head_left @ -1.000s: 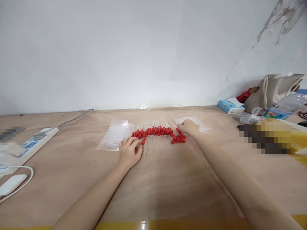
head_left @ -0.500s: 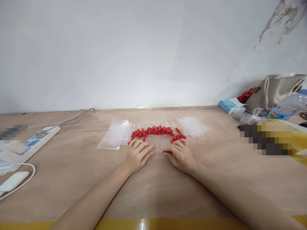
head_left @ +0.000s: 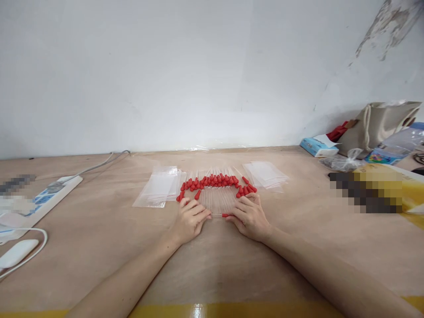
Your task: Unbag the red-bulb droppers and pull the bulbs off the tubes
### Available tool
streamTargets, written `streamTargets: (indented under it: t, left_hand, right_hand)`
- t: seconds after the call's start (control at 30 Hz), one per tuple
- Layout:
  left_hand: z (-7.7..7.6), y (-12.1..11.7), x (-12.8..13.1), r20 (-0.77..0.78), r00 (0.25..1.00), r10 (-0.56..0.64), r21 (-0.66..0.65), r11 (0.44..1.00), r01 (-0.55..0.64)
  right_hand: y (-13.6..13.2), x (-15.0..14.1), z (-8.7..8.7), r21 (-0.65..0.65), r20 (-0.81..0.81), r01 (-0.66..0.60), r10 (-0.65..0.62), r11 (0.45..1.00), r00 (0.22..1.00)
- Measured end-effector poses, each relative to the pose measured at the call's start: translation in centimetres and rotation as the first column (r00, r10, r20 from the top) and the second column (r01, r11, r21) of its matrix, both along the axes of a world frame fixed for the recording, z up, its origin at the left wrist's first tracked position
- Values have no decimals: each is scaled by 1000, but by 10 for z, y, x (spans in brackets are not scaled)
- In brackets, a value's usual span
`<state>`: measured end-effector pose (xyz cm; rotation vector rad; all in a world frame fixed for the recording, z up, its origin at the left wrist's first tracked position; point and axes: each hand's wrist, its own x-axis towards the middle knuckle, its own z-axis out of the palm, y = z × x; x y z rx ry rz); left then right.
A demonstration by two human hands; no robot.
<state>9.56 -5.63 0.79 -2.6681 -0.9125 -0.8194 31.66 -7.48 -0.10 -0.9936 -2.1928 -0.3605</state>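
Observation:
A dropper's thin glass tube (head_left: pixel 217 215) lies crosswise between my hands, low over the table. My left hand (head_left: pixel 192 221) pinches the tube's left end, fingers closed. At the other end my right hand (head_left: pixel 251 218) has closed its fingertips on the red rubber bulb (head_left: pixel 225 215), which is partly hidden by them. Just beyond is a row of bare glass tubes (head_left: pixel 218 198) lying side by side. Behind these, many red bulbs (head_left: pixel 215 180) form a curved pile. A few loose red bulbs (head_left: pixel 198 194) lie by my left hand, and others are beside my right.
Clear zip bags (head_left: pixel 160 183) are stacked left of the pile, more zip bags (head_left: pixel 266 174) right of it. A power strip (head_left: pixel 59 192) with cables and a white plug-like device (head_left: pixel 19 253) are far left. A tissue box (head_left: pixel 318 146), cloth bag (head_left: pixel 380 128) and yellow packaging stand right.
Both hands have drawn the dropper slightly nearer to me, away from the row of tubes. Less of the red bulb shows past my right fingers.

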Motion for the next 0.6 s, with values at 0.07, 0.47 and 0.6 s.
streamTargets:
  t: [0.07,0.47,0.6]
  left_hand:
    - [0,0,-1,-1,1000,-6,-6,1000,6]
    - [-1,14,-12,266,942,203,-196,969,-154]
    - [0,18,-2,151,951,269,-168,955,-243]
  right_hand:
    - [-1,1,1,6,2,-18,18,1000,1000]
    - [13,36,-1,-107,-287,68,-97,992,953]
    - [15,33,-4,-98,-284,79,-104,992,953]
